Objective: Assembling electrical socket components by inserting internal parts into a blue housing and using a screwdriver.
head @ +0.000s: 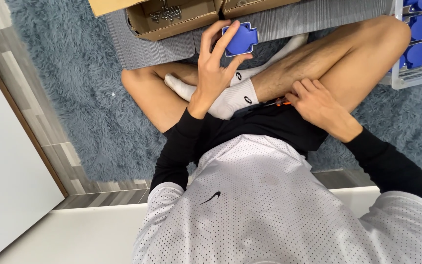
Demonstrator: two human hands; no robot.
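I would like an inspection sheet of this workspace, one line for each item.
Surface: shaggy blue-grey rug with a grey ribbed mat on it.
Job's things: blue plastic part; orange-handled tool at the lap, mostly hidden.
Clutter: open cardboard box holding screws; white rack of similar blue parts.
Grippers: left hand holds the blue plastic part; right hand touches the tool, grip unclear.
Cables: nothing seen.
Surroundings: wood-look floor, white panel.
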